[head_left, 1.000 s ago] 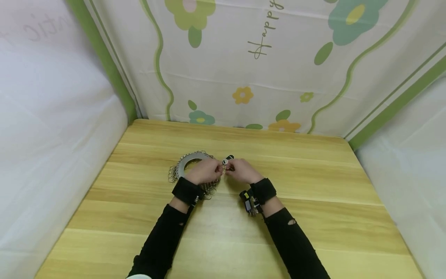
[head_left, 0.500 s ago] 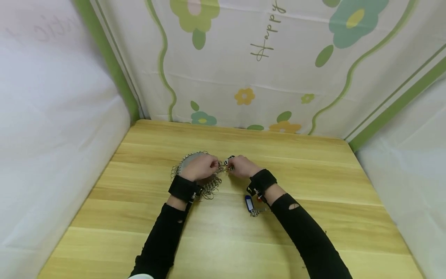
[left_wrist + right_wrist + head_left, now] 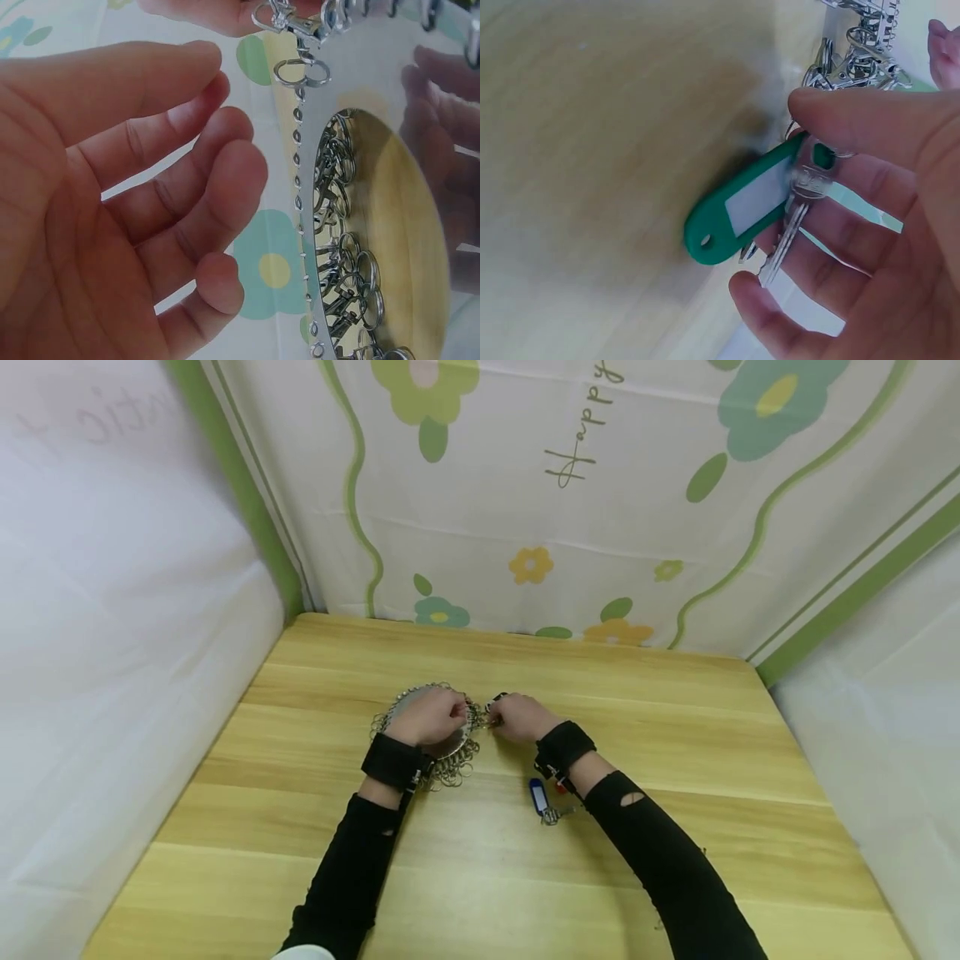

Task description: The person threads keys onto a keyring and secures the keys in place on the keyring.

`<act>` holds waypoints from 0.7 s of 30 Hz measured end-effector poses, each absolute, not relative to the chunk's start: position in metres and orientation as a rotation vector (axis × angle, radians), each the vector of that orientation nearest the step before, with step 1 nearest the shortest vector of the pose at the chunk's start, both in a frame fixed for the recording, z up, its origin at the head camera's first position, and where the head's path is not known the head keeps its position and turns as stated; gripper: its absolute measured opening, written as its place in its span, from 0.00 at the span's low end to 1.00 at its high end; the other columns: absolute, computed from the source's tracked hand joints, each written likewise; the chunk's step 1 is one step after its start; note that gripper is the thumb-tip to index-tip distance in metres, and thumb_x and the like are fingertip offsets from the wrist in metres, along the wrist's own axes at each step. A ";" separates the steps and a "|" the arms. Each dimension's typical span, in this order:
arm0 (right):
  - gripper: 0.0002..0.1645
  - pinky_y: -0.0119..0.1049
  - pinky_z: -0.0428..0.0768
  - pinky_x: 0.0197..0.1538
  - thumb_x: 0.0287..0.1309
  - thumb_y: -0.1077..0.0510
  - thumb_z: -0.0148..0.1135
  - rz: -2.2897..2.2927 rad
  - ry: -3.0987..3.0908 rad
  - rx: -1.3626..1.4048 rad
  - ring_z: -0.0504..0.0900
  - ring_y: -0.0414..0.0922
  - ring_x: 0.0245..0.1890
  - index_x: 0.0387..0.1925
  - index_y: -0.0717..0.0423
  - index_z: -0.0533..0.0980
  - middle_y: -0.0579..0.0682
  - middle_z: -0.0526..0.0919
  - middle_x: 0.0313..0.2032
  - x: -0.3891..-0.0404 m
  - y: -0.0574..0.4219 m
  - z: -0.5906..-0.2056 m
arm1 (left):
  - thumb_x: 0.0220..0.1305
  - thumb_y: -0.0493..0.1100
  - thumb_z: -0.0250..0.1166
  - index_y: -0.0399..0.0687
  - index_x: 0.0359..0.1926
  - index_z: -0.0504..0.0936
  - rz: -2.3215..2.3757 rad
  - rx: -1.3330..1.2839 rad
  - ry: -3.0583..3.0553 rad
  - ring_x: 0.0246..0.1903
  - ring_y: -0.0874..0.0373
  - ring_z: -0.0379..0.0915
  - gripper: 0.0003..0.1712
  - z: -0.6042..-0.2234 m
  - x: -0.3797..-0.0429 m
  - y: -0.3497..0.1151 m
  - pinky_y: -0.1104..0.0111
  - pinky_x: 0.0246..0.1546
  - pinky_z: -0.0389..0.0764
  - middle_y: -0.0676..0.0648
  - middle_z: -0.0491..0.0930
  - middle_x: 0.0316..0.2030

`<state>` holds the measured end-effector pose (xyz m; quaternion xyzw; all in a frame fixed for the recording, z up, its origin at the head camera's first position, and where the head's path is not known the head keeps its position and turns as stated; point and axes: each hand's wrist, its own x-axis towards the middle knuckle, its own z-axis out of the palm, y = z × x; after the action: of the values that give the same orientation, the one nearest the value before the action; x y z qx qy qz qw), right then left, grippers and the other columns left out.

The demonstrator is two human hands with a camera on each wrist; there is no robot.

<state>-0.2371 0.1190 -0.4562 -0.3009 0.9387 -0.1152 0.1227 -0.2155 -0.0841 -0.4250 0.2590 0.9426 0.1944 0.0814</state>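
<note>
A flat metal ring plate (image 3: 455,743), fringed with several clips and split rings (image 3: 367,277), lies under my left hand (image 3: 430,716) in the head view. In the left wrist view that hand's fingers are loosely bent, with nothing between them, beside the plate's rim. At the plate's right side, my right hand (image 3: 522,718) pinches a bunch between thumb and fingers. The right wrist view shows a green key tag (image 3: 754,206) and a silver key (image 3: 786,240) in this bunch, close to the plate's clips (image 3: 862,67). The fingers hide part of its ring.
Nearer my body, below the right wrist, a blue key tag (image 3: 538,796) and silver keys (image 3: 551,817) lie on the wooden table (image 3: 480,877). Partly hidden by the wrist strap is a red item (image 3: 561,787). A flowered cloth (image 3: 480,510) hangs behind the table.
A second ago both hands' fingertips met beside the plate. My left hand has since drawn back left over the plate, its fingers off the bunch. The right hand keeps holding and has barely shifted.
</note>
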 end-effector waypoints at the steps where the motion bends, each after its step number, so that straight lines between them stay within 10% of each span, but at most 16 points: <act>1: 0.04 0.37 0.77 0.42 0.57 0.60 0.65 -0.324 2.743 -0.886 0.81 0.44 0.37 0.35 0.52 0.83 0.47 0.83 0.36 -0.236 0.119 -0.456 | 0.65 0.43 0.57 0.54 0.27 0.79 0.575 0.764 2.818 0.20 0.60 0.69 0.09 -0.425 -0.215 -0.084 0.67 0.27 0.70 0.55 0.75 0.22; 21: 0.18 0.45 0.75 0.50 0.58 0.59 0.63 -0.475 2.815 -0.881 0.78 0.52 0.45 0.48 0.65 0.78 0.58 0.79 0.45 -0.210 0.166 -0.444 | 0.65 0.34 0.57 0.47 0.15 0.69 0.596 0.932 2.707 0.15 0.61 0.53 0.19 -0.426 -0.207 -0.071 0.70 0.23 0.58 0.53 0.58 0.14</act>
<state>-0.2101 0.1663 -0.4442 -0.2941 0.9394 -0.1584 0.0771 -0.2071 -0.0707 -0.4259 0.3170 0.9202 0.2026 0.1083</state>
